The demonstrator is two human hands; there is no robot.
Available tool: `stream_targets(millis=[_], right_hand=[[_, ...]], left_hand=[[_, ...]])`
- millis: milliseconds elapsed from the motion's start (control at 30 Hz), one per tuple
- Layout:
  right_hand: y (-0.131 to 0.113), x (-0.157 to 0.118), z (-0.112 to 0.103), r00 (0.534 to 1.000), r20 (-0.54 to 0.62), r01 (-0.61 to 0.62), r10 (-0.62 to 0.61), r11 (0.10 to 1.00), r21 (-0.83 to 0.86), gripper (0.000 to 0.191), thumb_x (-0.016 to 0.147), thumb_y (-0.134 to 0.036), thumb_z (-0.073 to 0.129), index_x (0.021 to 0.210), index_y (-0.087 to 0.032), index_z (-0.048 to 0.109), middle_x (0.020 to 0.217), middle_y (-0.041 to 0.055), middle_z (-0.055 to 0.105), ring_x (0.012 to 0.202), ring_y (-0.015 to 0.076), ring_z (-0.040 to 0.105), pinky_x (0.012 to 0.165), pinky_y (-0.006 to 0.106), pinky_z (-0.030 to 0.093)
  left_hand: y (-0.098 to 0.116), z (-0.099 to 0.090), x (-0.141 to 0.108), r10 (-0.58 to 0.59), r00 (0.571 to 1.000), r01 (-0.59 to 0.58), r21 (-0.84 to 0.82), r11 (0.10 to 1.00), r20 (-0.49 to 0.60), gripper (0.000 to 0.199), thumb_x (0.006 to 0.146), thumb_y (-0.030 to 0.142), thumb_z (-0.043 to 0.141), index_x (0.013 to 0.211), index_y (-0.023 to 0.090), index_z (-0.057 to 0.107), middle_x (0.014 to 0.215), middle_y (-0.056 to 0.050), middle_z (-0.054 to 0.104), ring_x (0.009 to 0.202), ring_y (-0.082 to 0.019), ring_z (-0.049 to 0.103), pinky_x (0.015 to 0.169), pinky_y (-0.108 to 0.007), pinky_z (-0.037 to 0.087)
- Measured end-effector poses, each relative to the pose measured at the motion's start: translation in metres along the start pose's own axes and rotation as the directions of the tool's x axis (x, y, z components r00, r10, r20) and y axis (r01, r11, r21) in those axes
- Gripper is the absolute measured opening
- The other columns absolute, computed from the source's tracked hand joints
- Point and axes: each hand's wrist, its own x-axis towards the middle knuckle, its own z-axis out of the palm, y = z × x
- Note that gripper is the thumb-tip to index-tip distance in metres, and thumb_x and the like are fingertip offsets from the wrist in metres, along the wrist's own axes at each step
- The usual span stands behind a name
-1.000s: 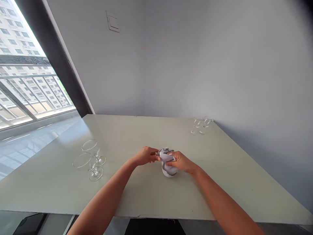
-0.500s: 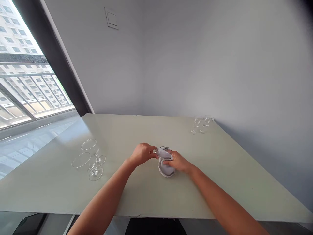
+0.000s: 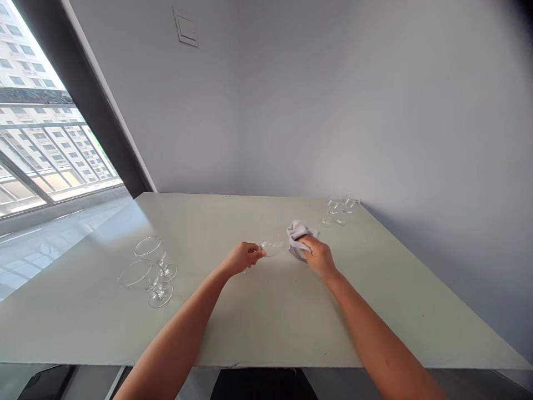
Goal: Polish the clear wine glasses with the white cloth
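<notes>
Above the middle of the table, my left hand (image 3: 242,258) is closed on a clear stemmed glass (image 3: 272,246). The glass lies tilted sideways, its bowl pointing right; my fingers hide its stem, and a bit of the foot shows below them. To the right, my right hand (image 3: 318,254) grips a bunched, pale grey cloth (image 3: 297,239). Cloth and glass are apart, with a small gap between them.
Two stemmed glasses (image 3: 160,295) stand upright at the left of the pale table (image 3: 250,328). Two more glasses (image 3: 335,205) stand at the far right corner, near the grey wall (image 3: 375,111). A window with a railing is on the left.
My right hand has drawn the cloth away from the glass, up and to the right. My left hand still holds the glass, whose bowl is now uncovered.
</notes>
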Motion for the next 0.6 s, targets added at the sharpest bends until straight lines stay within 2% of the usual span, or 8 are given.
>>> stream_targets(millis=[100, 167, 233, 333, 433, 500, 567, 600], right_hand=[[-0.009, 0.0, -0.001, 0.99, -0.136, 0.022, -0.03, 0.998, -0.06, 0.028, 0.083, -0.02, 0.039, 0.103, -0.019, 0.059, 0.098, 0.0065, 0.064, 0.09, 0.0199, 0.058, 0.077, 0.032, 0.044], [-0.027, -0.002, 0.003, 0.981, 0.012, 0.195, -0.195, 0.976, -0.096, 0.031, 0.085, -0.026, 0.042, 0.112, -0.018, 0.054, 0.107, 0.0091, 0.061, 0.102, 0.0235, 0.053, 0.09, 0.04, 0.038], [-0.048, -0.006, 0.01, 0.914, 0.216, 0.372, -0.344, 0.923, -0.103, 0.035, 0.085, -0.03, 0.044, 0.117, -0.019, 0.051, 0.115, 0.0088, 0.057, 0.115, 0.0253, 0.042, 0.099, 0.046, 0.027], [-0.069, -0.008, 0.019, 0.876, 0.297, 0.436, -0.379, 0.887, -0.154, 0.033, 0.085, -0.026, 0.043, 0.116, -0.022, 0.053, 0.118, 0.0067, 0.055, 0.123, 0.0252, 0.032, 0.103, 0.048, 0.019], [-0.068, -0.006, 0.018, 0.939, 0.246, 0.284, -0.24, 0.945, -0.161, 0.029, 0.084, -0.022, 0.041, 0.108, -0.023, 0.058, 0.111, 0.0052, 0.059, 0.11, 0.0235, 0.045, 0.096, 0.044, 0.03], [-0.057, -0.002, 0.013, 0.964, 0.258, 0.062, -0.055, 0.998, -0.02, 0.026, 0.084, -0.024, 0.039, 0.097, -0.022, 0.062, 0.099, 0.0042, 0.063, 0.092, 0.0199, 0.054, 0.082, 0.035, 0.041], [-0.042, 0.002, 0.008, 0.924, 0.347, -0.249, 0.161, 0.942, 0.226, 0.027, 0.083, -0.029, 0.039, 0.082, -0.018, 0.064, 0.081, 0.0034, 0.064, 0.074, 0.0169, 0.057, 0.067, 0.029, 0.043], [-0.035, 0.003, 0.007, 0.878, 0.409, -0.405, 0.249, 0.842, 0.356, 0.027, 0.082, -0.032, 0.041, 0.077, -0.017, 0.063, 0.074, 0.0028, 0.063, 0.068, 0.0162, 0.057, 0.063, 0.028, 0.043]], left_hand=[[-0.007, -0.003, 0.005, -0.053, 0.985, 0.058, 0.027, 0.998, -0.164, 0.036, 0.069, 0.054, 0.049, 0.077, 0.02, 0.058, 0.061, 0.001, 0.049, 0.051, -0.009, 0.043, 0.043, -0.019, 0.031], [-0.011, 0.0, 0.008, -0.051, 0.977, 0.071, 0.089, 0.994, -0.206, 0.031, 0.069, 0.047, 0.052, 0.085, 0.021, 0.059, 0.062, 0.002, 0.05, 0.051, -0.009, 0.043, 0.044, -0.019, 0.031], [-0.012, 0.007, 0.009, 0.016, 0.979, 0.033, 0.235, 0.971, -0.203, 0.022, 0.069, 0.038, 0.052, 0.081, 0.021, 0.059, 0.059, 0.003, 0.049, 0.049, -0.009, 0.042, 0.044, -0.019, 0.028], [-0.011, 0.022, 0.007, 0.192, 0.969, -0.085, 0.522, 0.849, -0.156, 0.018, 0.072, 0.029, 0.05, 0.059, 0.018, 0.054, 0.052, 0.002, 0.048, 0.047, -0.009, 0.04, 0.047, -0.022, 0.025], [-0.009, 0.035, 0.004, 0.403, 0.911, -0.238, 0.693, 0.68, -0.083, 0.025, 0.078, 0.031, 0.046, 0.058, 0.017, 0.053, 0.054, 0.0, 0.051, 0.051, -0.011, 0.044, 0.054, -0.024, 0.028], [-0.009, 0.041, 0.002, 0.512, 0.858, -0.328, 0.733, 0.596, -0.032, 0.022, 0.08, 0.032, 0.045, 0.068, 0.018, 0.057, 0.059, -0.002, 0.054, 0.055, -0.013, 0.048, 0.059, -0.026, 0.03], [-0.009, 0.045, 0.002, 0.558, 0.83, -0.379, 0.723, 0.577, -0.011, 0.019, 0.081, 0.033, 0.046, 0.086, 0.02, 0.059, 0.062, -0.003, 0.056, 0.059, -0.015, 0.05, 0.063, -0.027, 0.031], [-0.009, 0.046, 0.002, 0.561, 0.827, -0.389, 0.704, 0.595, -0.017, 0.022, 0.081, 0.033, 0.046, 0.096, 0.021, 0.058, 0.063, -0.004, 0.057, 0.06, -0.015, 0.051, 0.064, -0.027, 0.031]])
